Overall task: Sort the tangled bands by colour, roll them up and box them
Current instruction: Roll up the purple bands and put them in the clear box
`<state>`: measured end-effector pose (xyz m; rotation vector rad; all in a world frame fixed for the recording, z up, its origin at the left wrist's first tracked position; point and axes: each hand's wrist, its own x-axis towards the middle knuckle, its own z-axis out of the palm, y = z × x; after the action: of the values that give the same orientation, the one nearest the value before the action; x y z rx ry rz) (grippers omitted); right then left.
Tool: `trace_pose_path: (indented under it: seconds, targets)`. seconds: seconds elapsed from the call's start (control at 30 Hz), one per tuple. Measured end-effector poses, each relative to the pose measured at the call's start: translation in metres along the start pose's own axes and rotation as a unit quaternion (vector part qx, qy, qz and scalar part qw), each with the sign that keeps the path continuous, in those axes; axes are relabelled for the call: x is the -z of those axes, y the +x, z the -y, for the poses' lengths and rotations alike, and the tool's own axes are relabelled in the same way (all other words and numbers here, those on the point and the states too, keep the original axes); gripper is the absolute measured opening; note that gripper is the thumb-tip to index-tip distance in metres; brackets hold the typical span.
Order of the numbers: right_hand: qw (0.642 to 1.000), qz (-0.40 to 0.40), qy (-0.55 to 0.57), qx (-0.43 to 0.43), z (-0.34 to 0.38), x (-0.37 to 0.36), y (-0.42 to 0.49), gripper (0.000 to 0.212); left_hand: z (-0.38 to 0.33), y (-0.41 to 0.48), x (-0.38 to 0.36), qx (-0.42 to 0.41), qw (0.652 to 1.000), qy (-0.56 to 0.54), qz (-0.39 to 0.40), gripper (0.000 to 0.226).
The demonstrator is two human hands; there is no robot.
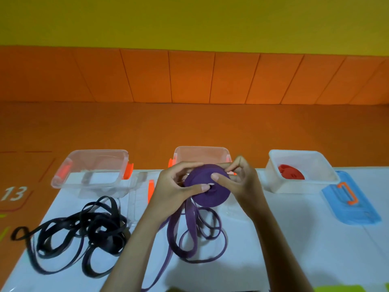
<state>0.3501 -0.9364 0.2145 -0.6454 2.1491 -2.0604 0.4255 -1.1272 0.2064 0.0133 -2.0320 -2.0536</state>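
We seem to be in a playroom or activity hall: orange padded wall panels [189,76] under a yellow wall [189,20], an orange floor [189,127] marked 13 [15,193].

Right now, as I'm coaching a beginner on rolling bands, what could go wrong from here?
1. The purple roll is held only by the left hand and right hand; a slip could let it unwind.
2. Its loose tail lies in loops on the table and may twist or knot as it feeds in.
3. It lies close to the black band pile and could snag it.
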Motion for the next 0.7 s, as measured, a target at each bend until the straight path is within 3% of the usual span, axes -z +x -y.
trace_pose_path:
  seconds: [0.2, 0.37, 0.5, 0.6, 0.7]
  targets:
    - [0.995, 0.070, -0.047, 0.048, 0.007, 0.006, 0.006, 0.026, 0.003, 0.004, 0.002, 0.003, 1.000, 0.029, 0.003, 0.057]
    - [0.997, -0.008, -0.060, 0.056, 0.002, 0.005, 0.008, 0.022, 0.029, 0.004, 0.014, 0.045, 0.994, 0.095, 0.021, 0.049]
    - [0.995, -0.090, -0.016, 0.038, 0.001, 0.015, 0.015, 0.019, 0.072, -0.002, 0.029, 0.139, 0.984, 0.105, 0.020, 0.052]
    - [0.994, -0.100, 0.014, 0.043, 0.002, 0.019, 0.015, 0.019, 0.098, -0.005, 0.031, 0.210, 0.976, 0.063, 0.012, 0.040]
    - [0.994, -0.096, 0.019, 0.048, 0.000, 0.018, 0.014, 0.021, 0.118, -0.006, 0.027, 0.215, 0.976, 0.037, 0.021, 0.022]
